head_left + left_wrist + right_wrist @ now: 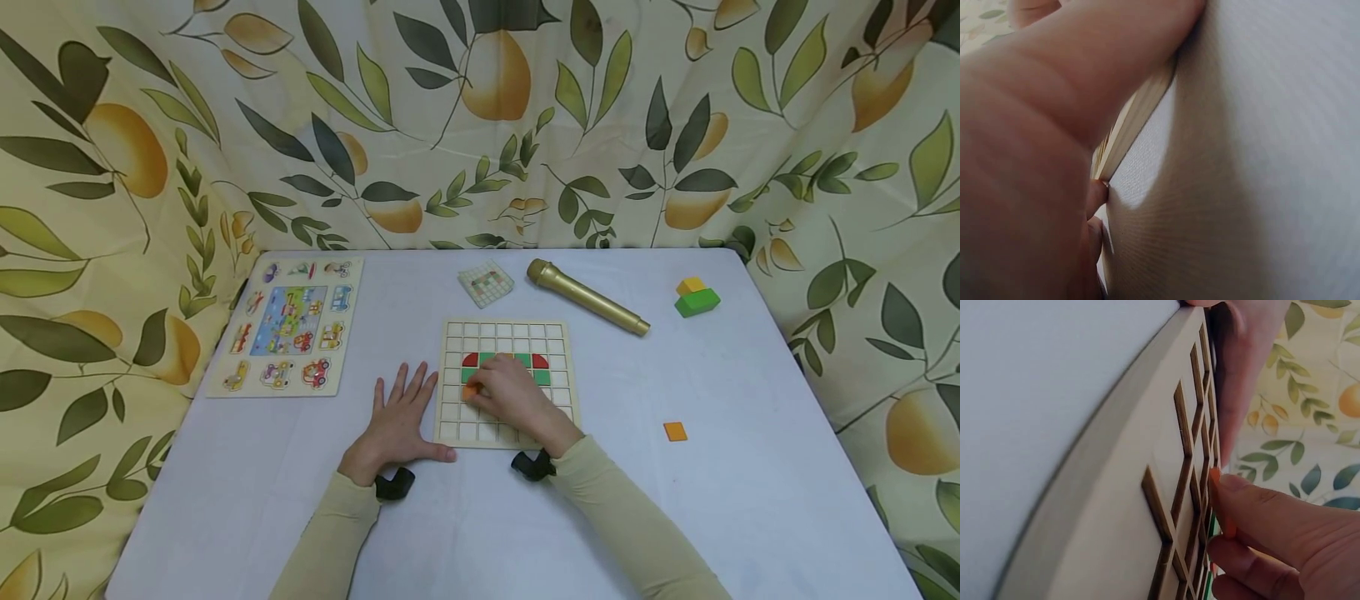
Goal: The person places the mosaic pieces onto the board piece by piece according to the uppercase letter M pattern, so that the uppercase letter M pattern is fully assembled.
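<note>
A wooden grid board (573,392) lies on the white table. Across its upper middle cells are red quarter-round pieces (540,361) and green square tiles (542,377), partly covered by my right hand (517,396). That hand pinches an orange tile (1225,509) between thumb and fingers, at a cell on the board's left side. My left hand (397,429) lies flat on the table with fingers spread, its fingertips and thumb right at the board's left edge and lower left corner.
Left of the board is a picture puzzle (255,390) with vehicle pieces. A small pattern card (486,283) and a gold microphone (588,298) lie behind. To the right are a green block (697,303), a yellow-orange block (690,286) and a loose orange tile (675,431).
</note>
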{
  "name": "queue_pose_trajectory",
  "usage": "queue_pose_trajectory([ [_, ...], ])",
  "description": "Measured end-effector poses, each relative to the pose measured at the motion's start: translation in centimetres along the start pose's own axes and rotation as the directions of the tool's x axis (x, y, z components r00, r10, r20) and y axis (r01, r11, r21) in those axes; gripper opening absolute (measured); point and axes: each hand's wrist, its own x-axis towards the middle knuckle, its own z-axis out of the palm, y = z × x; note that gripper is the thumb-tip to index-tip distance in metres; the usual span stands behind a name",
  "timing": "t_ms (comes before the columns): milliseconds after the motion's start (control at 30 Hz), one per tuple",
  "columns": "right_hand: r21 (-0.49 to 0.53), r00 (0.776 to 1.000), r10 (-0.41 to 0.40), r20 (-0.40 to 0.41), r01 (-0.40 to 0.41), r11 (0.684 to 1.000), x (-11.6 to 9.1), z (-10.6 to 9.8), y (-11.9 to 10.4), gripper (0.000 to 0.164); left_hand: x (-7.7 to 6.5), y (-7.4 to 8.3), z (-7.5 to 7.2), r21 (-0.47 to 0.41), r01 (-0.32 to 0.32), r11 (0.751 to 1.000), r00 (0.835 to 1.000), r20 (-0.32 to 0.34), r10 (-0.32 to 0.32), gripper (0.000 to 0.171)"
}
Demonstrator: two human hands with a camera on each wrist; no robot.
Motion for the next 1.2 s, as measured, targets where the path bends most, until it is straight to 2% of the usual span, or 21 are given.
queue_pose_trajectory([
  [567,-0.046,0.999,0.054,-0.002,-0.054,0.998,0.0,0.4,-0.4,0.018,0.1,-0.1,0.2,0.001,0.001,1.000,1.000,-0.005,-0.001,0.132],
  [733,-0.046,0.999,0.044,-0.006,-0.044,0.998,-0.2,0.5,-0.2,0.021,0.2,-0.1,0.3,0.005,0.005,1.000,1.000,-0.001,-0.005,0.132],
  [967,0.031,0.999,0.044,-0.017,-0.043,0.999,-1.3,0.0,0.1,0.028,0.2,-0.1,0.2,0.000,-0.002,1.000,1.000,-0.014,0.002,0.132],
  [1200,0.111,0.996,0.092,-0.019,-0.090,0.990,-3.1,-1.5,1.2,0.032,0.2,-0.1,0.2,-0.012,0.008,1.000,1.000,-0.006,-0.008,0.132],
])
